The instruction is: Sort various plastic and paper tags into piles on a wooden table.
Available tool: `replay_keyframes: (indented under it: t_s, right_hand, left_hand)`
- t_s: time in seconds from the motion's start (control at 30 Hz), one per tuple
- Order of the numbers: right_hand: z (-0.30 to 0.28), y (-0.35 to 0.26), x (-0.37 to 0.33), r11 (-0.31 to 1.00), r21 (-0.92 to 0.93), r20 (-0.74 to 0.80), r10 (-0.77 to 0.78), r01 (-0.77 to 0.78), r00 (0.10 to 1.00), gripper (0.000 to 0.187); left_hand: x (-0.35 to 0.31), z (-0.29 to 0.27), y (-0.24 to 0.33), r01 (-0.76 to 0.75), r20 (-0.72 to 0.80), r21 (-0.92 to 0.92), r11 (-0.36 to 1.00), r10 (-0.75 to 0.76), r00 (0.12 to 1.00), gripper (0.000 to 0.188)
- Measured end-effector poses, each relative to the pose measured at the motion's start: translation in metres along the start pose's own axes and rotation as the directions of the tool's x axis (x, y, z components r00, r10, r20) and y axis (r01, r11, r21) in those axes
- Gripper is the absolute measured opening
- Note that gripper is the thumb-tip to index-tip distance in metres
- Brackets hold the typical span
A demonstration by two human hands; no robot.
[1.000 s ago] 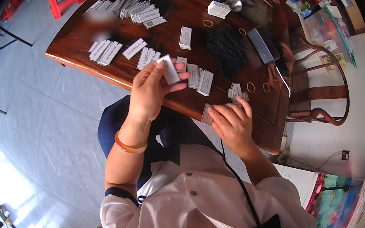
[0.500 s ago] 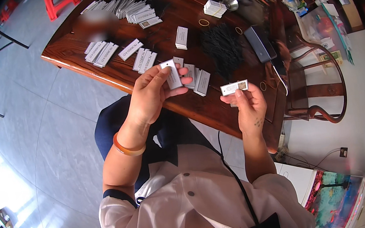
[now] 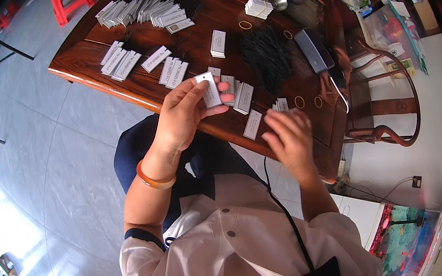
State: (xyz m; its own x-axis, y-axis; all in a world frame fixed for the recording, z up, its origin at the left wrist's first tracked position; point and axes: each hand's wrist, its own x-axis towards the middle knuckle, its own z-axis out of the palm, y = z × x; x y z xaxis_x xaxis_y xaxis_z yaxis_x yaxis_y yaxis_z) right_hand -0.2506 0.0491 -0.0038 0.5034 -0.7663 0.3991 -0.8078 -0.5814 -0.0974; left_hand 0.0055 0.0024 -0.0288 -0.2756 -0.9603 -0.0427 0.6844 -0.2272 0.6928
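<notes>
My left hand point(image 3: 185, 106) pinches a white rectangular hang tag point(image 3: 207, 90) with a small hole near its top, thumb on its face and fingers behind. Close to the table's front edge, my right hand point(image 3: 291, 136) is open, its fingers apart and slightly blurred, with nothing seen in it. A single tag point(image 3: 253, 124) lies flat just left of the right fingertips. Beyond those fingertips a few more tags point(image 3: 282, 104) are partly hidden. Between my hands is an overlapping row of tags point(image 3: 243, 98). A small stack of tags point(image 3: 218, 43) stands farther back.
A heap of black strings point(image 3: 267, 58) lies on the dark wooden table point(image 3: 79, 56), with rubber bands point(image 3: 299, 102) around it. Farther right is a dark grey box point(image 3: 314, 50). Spread tags point(image 3: 149, 11) cover the far left. A wooden chair point(image 3: 397, 107) stands at the right.
My right hand has let go of the tag it held and opened. A tag now lies on the table's front edge beside it. My left hand stays in place with its tag.
</notes>
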Motion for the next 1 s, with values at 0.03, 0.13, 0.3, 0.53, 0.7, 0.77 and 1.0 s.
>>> replay_keyframes:
  t_s: [0.03,0.13,0.3,0.53,0.7,0.77,1.0]
  right_hand:
    - [-0.008,0.007,0.005,0.997,0.029,0.009,0.072,-0.072,0.997,0.032]
    - [-0.027,0.041,0.014,0.974,0.151,0.171,0.142,-0.169,0.975,0.046]
    - [-0.033,0.067,0.031,0.959,0.219,0.413,0.078,-0.182,0.907,0.061]
    - [-0.030,0.066,0.027,0.990,0.122,0.359,0.023,-0.071,0.933,0.047]
    - [-0.031,0.059,0.032,0.999,-0.011,-0.079,-0.047,0.047,0.996,0.022]
    - [-0.033,0.041,0.040,0.994,-0.033,-0.214,-0.107,0.102,0.971,0.018]
    - [0.003,-0.027,0.074,0.920,-0.057,-0.260,-0.389,0.388,0.884,0.020]
  left_hand:
    - [-0.001,0.000,0.000,0.001,-0.001,0.000,1.000,-0.001,1.000,0.030]
    - [0.000,0.000,-0.001,0.008,0.000,0.015,1.000,-0.008,1.000,0.030]
    - [-0.001,0.003,-0.001,0.020,0.032,0.027,0.999,-0.021,0.999,0.030]
    - [-0.002,0.004,-0.006,0.040,0.059,0.004,0.999,-0.040,0.997,0.031]
    - [-0.004,0.007,-0.006,0.058,0.057,0.018,0.998,-0.059,0.997,0.032]
    - [-0.004,0.010,-0.010,0.086,0.071,-0.006,0.996,-0.086,0.994,0.033]
    - [-0.006,0.012,-0.019,0.177,0.118,-0.251,0.952,-0.151,0.981,0.034]
